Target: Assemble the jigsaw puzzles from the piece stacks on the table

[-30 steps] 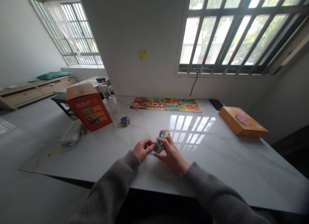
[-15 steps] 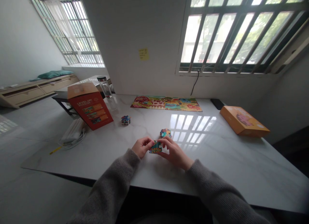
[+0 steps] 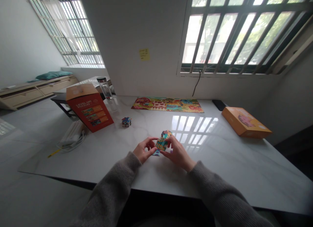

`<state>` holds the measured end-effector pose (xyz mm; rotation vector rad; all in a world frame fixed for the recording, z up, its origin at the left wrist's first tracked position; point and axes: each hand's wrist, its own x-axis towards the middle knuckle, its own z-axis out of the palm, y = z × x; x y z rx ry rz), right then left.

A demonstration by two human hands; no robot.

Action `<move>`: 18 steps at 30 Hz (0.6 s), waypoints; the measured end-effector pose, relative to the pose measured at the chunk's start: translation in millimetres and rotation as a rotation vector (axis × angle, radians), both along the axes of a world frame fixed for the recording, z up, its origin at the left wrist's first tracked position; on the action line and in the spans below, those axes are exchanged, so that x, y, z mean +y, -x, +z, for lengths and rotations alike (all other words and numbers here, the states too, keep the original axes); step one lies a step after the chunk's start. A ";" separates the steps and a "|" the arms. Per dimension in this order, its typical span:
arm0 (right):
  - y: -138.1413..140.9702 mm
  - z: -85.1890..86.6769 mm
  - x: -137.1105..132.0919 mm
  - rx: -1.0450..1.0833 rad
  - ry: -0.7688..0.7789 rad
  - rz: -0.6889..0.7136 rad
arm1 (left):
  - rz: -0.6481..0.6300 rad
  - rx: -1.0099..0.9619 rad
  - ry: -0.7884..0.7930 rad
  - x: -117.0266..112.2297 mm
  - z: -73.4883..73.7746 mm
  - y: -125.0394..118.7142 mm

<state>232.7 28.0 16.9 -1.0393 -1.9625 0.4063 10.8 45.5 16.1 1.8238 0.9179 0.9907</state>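
Both my hands meet over the white table (image 3: 220, 161), a little in front of me. My right hand (image 3: 178, 152) pinches a colourful jigsaw piece (image 3: 160, 144) and holds it tilted up off the table. The fingertips of my left hand (image 3: 144, 149) are curled against the same piece from the left. A small stack of more pieces (image 3: 167, 134) lies just behind it. A second little pile of pieces (image 3: 126, 122) sits further left.
A finished strip of puzzle (image 3: 167, 104) lies at the back by the wall. A red puzzle box (image 3: 89, 107) stands at the left with a glass bottle (image 3: 104, 88) behind it. An orange box (image 3: 245, 122) and a dark phone (image 3: 218, 104) lie at the right.
The piece lay nearly flat between my fingers half a second ago; now my right hand has tipped it up and raised it slightly toward the stack behind.
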 end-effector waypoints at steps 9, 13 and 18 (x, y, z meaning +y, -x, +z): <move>4.6 -4.6 -2.6 -0.048 0.010 -0.030 | -0.039 -0.077 0.082 1.1 -4.2 -0.6; 3.8 -1.5 -4.3 -0.104 0.034 0.081 | 0.023 -0.148 0.082 4.3 -5.7 -0.5; 0.3 -0.8 -2.8 -0.041 0.095 0.111 | 0.056 -0.172 0.147 5.4 -4.4 -0.2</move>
